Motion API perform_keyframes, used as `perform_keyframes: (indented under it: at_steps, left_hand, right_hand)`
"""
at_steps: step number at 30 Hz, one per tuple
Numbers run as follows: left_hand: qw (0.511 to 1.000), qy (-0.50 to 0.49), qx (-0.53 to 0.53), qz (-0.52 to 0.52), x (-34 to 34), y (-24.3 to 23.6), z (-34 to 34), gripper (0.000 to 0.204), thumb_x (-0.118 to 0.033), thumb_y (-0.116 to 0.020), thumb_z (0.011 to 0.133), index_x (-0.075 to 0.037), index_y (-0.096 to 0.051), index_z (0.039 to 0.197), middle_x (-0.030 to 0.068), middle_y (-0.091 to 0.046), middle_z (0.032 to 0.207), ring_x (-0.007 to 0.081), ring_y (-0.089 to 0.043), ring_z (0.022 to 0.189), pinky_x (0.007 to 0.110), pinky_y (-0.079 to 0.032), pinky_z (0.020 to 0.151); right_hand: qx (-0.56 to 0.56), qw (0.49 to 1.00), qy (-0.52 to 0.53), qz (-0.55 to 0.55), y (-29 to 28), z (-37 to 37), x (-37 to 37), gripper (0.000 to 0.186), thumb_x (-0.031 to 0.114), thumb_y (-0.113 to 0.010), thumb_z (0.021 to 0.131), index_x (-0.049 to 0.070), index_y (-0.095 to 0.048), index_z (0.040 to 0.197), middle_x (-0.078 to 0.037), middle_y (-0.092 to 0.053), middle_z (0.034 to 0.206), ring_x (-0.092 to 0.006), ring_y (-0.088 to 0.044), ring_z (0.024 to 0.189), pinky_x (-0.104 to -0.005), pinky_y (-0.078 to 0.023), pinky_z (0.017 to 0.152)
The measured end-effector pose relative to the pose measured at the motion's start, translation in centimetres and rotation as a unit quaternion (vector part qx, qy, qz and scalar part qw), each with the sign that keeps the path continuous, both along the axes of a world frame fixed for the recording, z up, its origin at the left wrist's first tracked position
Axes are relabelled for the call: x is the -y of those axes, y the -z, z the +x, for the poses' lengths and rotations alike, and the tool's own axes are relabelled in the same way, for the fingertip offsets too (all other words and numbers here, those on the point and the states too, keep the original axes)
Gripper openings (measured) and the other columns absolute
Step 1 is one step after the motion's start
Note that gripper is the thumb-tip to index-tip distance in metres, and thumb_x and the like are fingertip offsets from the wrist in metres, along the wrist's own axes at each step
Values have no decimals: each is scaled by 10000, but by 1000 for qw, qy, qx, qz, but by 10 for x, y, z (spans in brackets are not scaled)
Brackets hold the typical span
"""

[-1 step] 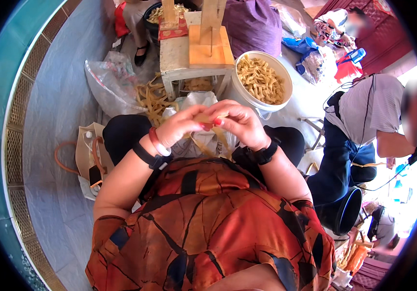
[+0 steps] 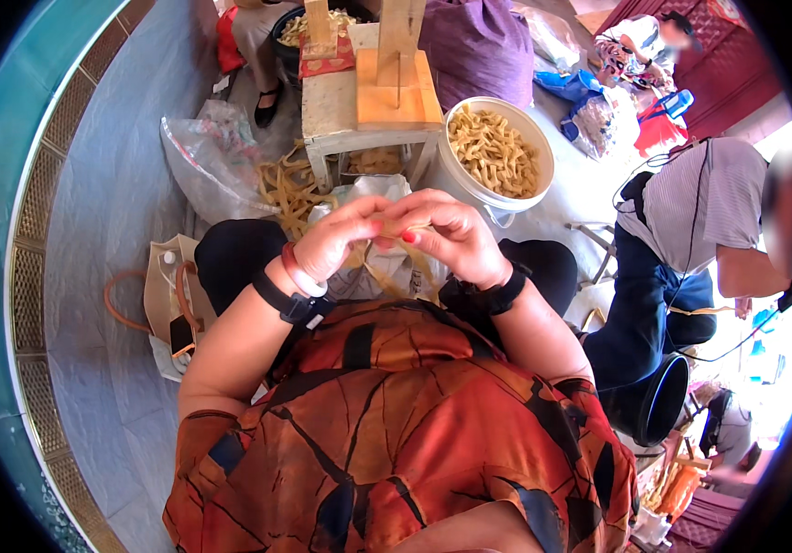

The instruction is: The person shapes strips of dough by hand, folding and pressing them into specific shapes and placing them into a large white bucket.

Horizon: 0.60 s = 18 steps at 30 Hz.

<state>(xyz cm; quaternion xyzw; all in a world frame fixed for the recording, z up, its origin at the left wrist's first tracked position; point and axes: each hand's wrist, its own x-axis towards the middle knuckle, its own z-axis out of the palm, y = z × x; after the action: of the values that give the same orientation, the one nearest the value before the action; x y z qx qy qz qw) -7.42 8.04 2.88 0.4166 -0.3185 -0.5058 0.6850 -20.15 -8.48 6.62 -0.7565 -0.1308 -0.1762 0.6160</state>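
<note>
In front of my lap, both hands meet around a tan, flat strip (image 2: pixel 400 229), which is mostly hidden by my fingers. My left hand (image 2: pixel 352 235) is closed, its thumb and fingers pinching the strip. Closed on the same strip from the other side is my right hand (image 2: pixel 456 234), with its thumb bent over the top. Below the hands, longer tan strips (image 2: pixel 379 279) lie over a white bag (image 2: pixel 400 191) between my knees. What the fingers do underneath cannot be seen.
Ahead stands a worn stool (image 2: pixel 330 103) bearing a wooden block stand (image 2: pixel 396 106). A white bucket (image 2: pixel 547 166) of curled tan pieces is right of it. Loose strips (image 2: pixel 290 195) and a plastic bag (image 2: pixel 216 170) lie left. A co-worker (image 2: pixel 691 203) bends at right, near a black bucket (image 2: pixel 663 405).
My thumbs and fingers have shifted slightly on the strip, the left thumb rising a little and the right one lowering. The forearms stay nearly where they were.
</note>
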Motion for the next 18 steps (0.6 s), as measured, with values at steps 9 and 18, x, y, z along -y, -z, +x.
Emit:
perform_keyframes:
  at_steps: [9, 18]
  left_hand:
    - [988, 41, 131, 72, 3, -9, 4, 162, -213, -587, 954, -61, -560, 1001, -55, -534, 809, 20, -447, 666, 168, -356, 592]
    - [982, -64, -171, -46, 43, -15, 35, 231, -86, -558, 888, -1, -575, 1102, 19, -594, 858, 120, -510, 705, 245, -416, 710]
  right_hand:
    - [130, 881, 122, -437, -13, -14, 15, 188, 16, -629, 713, 54, -596, 894, -83, -606, 853, -278, -591, 778, -374, -482, 700]
    - [137, 912, 80, -379, 12, 21, 24, 295, 27, -588, 725, 47, -533, 1014, -94, -521, 651, -309, -571, 613, -420, -461, 560]
